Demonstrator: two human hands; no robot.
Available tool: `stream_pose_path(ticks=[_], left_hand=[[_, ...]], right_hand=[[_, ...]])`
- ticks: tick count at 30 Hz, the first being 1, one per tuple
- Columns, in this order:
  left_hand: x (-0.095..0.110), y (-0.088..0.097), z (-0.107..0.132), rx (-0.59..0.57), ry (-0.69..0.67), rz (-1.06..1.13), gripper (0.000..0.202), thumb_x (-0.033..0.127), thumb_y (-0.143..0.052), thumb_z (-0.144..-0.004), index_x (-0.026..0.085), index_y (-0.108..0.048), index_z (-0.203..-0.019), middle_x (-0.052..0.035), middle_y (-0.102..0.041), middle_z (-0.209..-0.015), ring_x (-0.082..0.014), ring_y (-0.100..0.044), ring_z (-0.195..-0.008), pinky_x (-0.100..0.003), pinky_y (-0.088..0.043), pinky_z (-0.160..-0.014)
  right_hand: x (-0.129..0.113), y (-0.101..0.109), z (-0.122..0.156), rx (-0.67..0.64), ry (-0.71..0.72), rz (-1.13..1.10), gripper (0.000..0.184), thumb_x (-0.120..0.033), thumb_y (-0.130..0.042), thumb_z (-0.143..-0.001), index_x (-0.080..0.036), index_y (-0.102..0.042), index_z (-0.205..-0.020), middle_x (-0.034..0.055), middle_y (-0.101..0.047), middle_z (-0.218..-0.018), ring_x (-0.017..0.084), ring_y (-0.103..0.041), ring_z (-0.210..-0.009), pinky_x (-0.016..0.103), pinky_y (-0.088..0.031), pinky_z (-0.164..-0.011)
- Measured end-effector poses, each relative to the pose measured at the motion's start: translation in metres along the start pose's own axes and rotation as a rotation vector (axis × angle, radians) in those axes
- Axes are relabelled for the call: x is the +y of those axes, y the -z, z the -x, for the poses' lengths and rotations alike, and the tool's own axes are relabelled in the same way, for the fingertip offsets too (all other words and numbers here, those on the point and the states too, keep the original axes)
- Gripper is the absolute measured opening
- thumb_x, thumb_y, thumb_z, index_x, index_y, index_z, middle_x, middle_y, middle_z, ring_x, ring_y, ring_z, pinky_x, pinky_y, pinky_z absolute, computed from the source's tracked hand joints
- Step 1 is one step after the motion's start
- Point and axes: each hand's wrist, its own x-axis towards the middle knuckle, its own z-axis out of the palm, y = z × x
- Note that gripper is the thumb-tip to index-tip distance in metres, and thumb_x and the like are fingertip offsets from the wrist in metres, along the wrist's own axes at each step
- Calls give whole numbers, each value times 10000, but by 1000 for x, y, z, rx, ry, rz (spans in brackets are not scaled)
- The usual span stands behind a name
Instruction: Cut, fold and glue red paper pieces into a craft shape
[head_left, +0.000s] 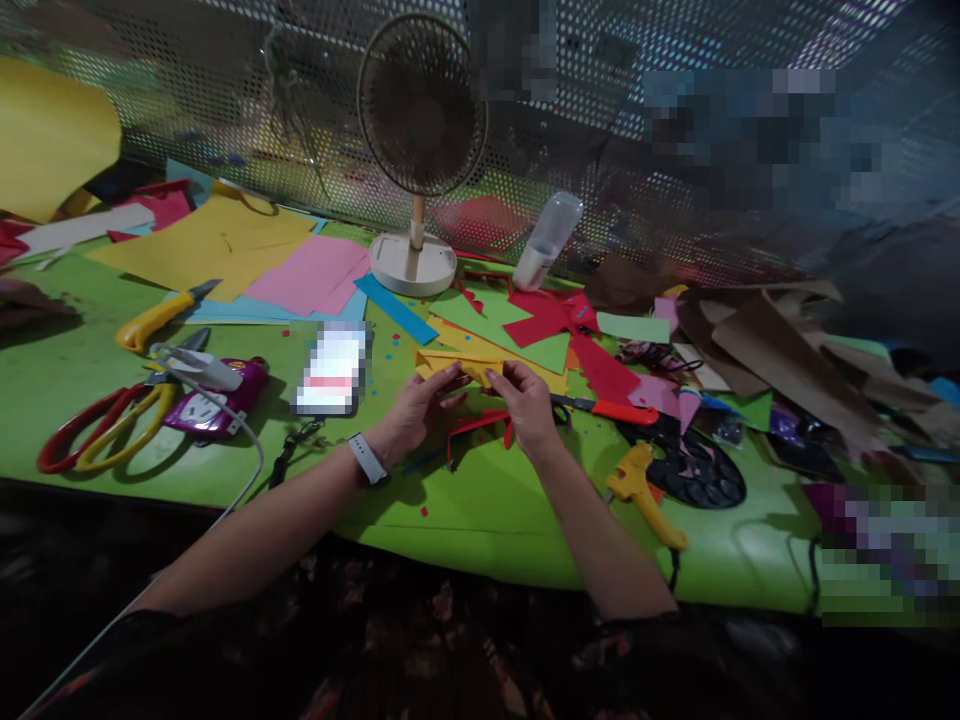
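My left hand [420, 408] and my right hand [526, 405] meet over the middle of the green table [480, 510]. Both pinch a folded yellow paper piece [459, 365] between fingers and thumbs. The left wrist wears a watch with a white band [367, 458]. Just under the hands lies a thin red paper cut-out [480, 428]. A knife with a red handle [611, 408] lies to the right of my right hand.
A small desk fan [417, 150] stands at the back. Yellow and pink paper sheets [247, 255] lie at back left. Red and yellow scissors [105, 425], a yellow-handled cutter [161, 315], a phone [332, 370], a yellow glue gun [645, 490] and brown paper scraps [772, 350] surround the hands.
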Motion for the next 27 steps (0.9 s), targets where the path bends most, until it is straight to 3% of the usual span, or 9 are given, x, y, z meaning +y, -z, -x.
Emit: stream_pose_path(ticks=[4, 8, 13, 16, 19, 21, 24, 27], left_hand=[[-3, 3, -2, -17, 52, 33, 275, 183, -777, -720, 208, -628, -951, -61, -714, -1023, -171, -672, -948, -277, -537, -780], [-7, 6, -1, -54, 152, 117, 298, 60, -736, -711, 223, -618, -930, -13, -712, -840, -136, -678, -813, -292, -531, -812], [-4, 6, 4, -180, 188, 132, 306, 30, -709, -719, 215, -651, -956, 5, -705, -813, -123, -673, -774, -306, -539, -859], [-2, 5, 6, -172, 158, 109, 277, 41, -712, -722, 205, -659, -938, -12, -721, -919, -135, -677, -832, -302, -545, -849], [2, 2, 7, -133, 89, 85, 252, 72, -722, -727, 200, -661, -937, -32, -724, -962, -162, -673, -893, -322, -546, -839], [5, 0, 7, -95, 61, 72, 266, 86, -731, -727, 194, -668, -962, -39, -725, -920, -157, -671, -886, -306, -537, -834], [7, -3, 7, -75, 89, 41, 326, 89, -740, -714, 184, -674, -1018, -50, -722, -932, -146, -666, -889, -270, -524, -817], [5, -3, 4, -42, 61, -5, 224, 123, -736, -722, 180, -682, -931, -41, -714, -895, -126, -656, -831, -223, -507, -720]], right_hand=[[-2, 7, 0, 23, 307, 173, 100, -270, -656, -797, -231, -701, -877, 20, -676, -948, 171, -639, -928, 360, -509, -896], [-8, 10, 4, 34, 662, 398, 184, -175, -587, -845, -282, -731, -802, 28, -597, -1209, 203, -546, -1190, 418, -452, -1008], [-9, 10, 7, 27, 809, 422, 242, -142, -612, -836, -315, -737, -722, -15, -555, -1295, 214, -532, -1212, 440, -473, -968], [-10, 9, 9, 25, 778, 416, 230, -158, -619, -835, -305, -736, -703, -5, -563, -1290, 216, -538, -1200, 434, -473, -964], [-11, 7, 11, 17, 660, 365, 150, -185, -633, -822, -283, -734, -769, 29, -607, -1219, 208, -570, -1146, 415, -474, -966], [-11, 4, 12, 3, 513, 259, 88, -221, -653, -808, -258, -718, -854, 38, -668, -1052, 186, -633, -1002, 377, -510, -901], [-10, -2, 11, 46, 259, 89, 144, -288, -691, -780, -215, -673, -903, -15, -670, -763, 127, -649, -673, 281, -545, -687], [-10, -6, 6, 182, 100, -75, 235, -339, -737, -722, -197, -618, -867, -51, -654, -714, 94, -626, -526, 239, -535, -581]])
